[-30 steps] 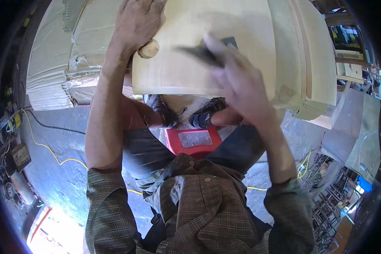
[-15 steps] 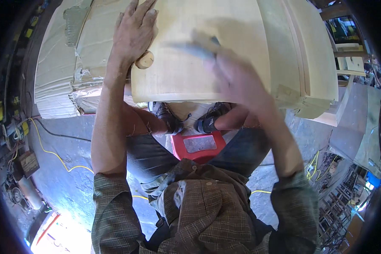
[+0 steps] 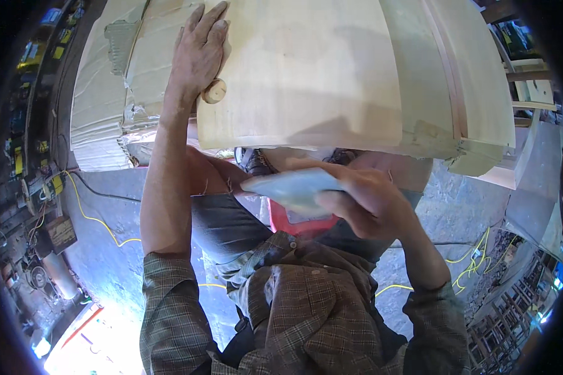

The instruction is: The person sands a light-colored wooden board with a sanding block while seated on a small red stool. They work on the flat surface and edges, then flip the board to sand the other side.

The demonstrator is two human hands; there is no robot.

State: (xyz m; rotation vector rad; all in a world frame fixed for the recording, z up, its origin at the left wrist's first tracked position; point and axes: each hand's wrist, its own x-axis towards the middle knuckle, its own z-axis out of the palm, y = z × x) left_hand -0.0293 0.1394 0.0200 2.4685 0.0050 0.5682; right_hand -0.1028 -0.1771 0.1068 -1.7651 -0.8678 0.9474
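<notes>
Nearest, over the lap, right hand (image 3: 375, 203) has its grip closed on a flat, pale blue-grey piece (image 3: 297, 187), motion-blurred, exact kind unclear; it's near the panel's front edge, apart from the face. Red box (image 3: 288, 226) below, partly hidden. Beyond, the pale wooden panel (image 3: 306, 81) lies face up against cardboard (image 3: 100, 147). Round wooden disc (image 3: 216, 92) sits at its left edge, beside the wrist. Left hand (image 3: 200, 62) is laid flat along that edge, fingers extended, grasping nothing. Progress: judged under way, not wrapped up, with the flat piece in hand and the other palm on the panel. Visible face looks fairly even and pale, shadows across it, no clear line between worked and unworked parts, so share done or left: can't tell. Far end runs out of view, unchecked.
</notes>
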